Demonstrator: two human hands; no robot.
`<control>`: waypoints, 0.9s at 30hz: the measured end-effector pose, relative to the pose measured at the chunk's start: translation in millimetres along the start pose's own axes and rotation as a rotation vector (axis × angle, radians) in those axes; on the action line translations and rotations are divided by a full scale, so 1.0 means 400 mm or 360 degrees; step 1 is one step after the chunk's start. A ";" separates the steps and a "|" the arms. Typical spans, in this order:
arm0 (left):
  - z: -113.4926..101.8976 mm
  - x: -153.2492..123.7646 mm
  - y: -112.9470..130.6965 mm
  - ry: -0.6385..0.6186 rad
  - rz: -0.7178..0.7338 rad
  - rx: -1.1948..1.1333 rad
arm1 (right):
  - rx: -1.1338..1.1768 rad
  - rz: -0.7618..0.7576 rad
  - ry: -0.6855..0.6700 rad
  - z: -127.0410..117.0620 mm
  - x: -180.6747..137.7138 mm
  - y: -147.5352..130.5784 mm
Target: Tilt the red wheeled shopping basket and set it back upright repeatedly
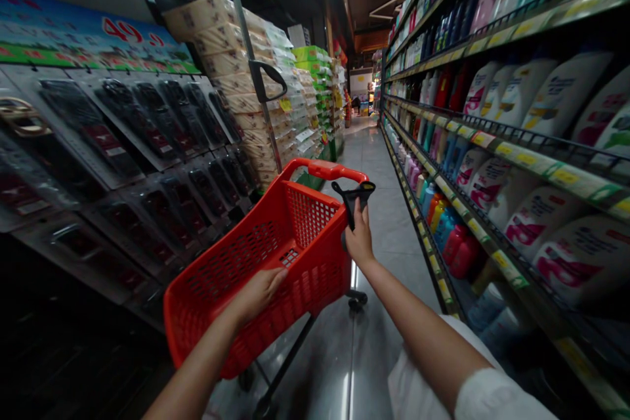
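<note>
R hand point(359, 241) closed on black handle point(358, 191), L hand point(260, 290) curled over red basket point(310, 262) rim; banner point(73, 36) reads "49".

The right hand point(359, 236) wraps the black plastic handle grip point(355, 195), fingertips hidden behind it. Whether the left hand point(258, 292) clasps the rim of the red plastic mesh cart basket point(305, 275) cannot be told. Both forearms leave the bottom edge. Labels on the white plastic shelf bottles point(541, 223) are blurred; the aisle's far end point(361, 95) is too small to read.
</note>
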State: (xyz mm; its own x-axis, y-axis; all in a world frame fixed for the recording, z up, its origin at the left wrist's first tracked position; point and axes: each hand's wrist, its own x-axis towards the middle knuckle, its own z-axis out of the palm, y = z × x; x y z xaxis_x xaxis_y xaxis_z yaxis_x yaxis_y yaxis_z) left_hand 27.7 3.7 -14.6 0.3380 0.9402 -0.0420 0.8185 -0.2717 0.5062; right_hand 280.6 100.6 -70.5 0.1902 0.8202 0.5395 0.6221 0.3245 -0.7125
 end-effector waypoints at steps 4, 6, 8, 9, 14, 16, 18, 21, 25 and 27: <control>-0.002 0.000 0.008 0.0017 -0.0092 0.0035 | -0.0054 -0.0113 -0.0058 0.010 -0.037 -0.015; 0.004 -0.002 0.015 0.0017 -0.0181 0.0025 | -0.0125 -0.0186 -0.0013 -0.011 -0.014 -0.008; 0.014 -0.004 0.021 0.0033 -0.0199 -0.0059 | -0.0215 -0.0267 0.0036 -0.034 0.018 0.004; 0.019 -0.005 0.023 0.0043 -0.0183 -0.0114 | -0.0252 -0.0303 0.0050 -0.040 0.028 0.008; 0.038 -0.010 0.023 0.0125 -0.0120 -0.0307 | -0.0387 -0.0530 -0.0001 0.000 -0.047 -0.011; 0.036 -0.014 0.027 0.0149 -0.0107 -0.0374 | -0.0430 -0.0659 -0.0058 0.019 -0.097 -0.025; 0.033 -0.018 0.034 0.0147 -0.0093 -0.0429 | -0.0479 -0.0753 -0.0100 0.020 -0.118 -0.032; 0.029 -0.020 0.040 0.0141 -0.0097 -0.0451 | -0.0562 -0.0778 -0.0093 0.001 -0.098 -0.028; 0.031 -0.011 0.031 0.0210 -0.0128 -0.0438 | -0.0591 -0.0825 -0.0064 0.014 -0.116 -0.043; 0.033 -0.003 0.023 0.0231 -0.0104 -0.0496 | -0.0559 -0.0967 -0.0136 0.042 -0.171 -0.067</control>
State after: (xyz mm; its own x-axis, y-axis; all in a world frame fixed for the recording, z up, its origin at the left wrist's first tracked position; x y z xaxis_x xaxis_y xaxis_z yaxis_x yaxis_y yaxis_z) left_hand 40.8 -2.8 -21.4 0.2019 0.9790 0.0288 0.6476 -0.1555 0.7459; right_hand 238.1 43.7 -96.0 -0.3195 0.5809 0.7486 0.8102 0.5772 -0.1021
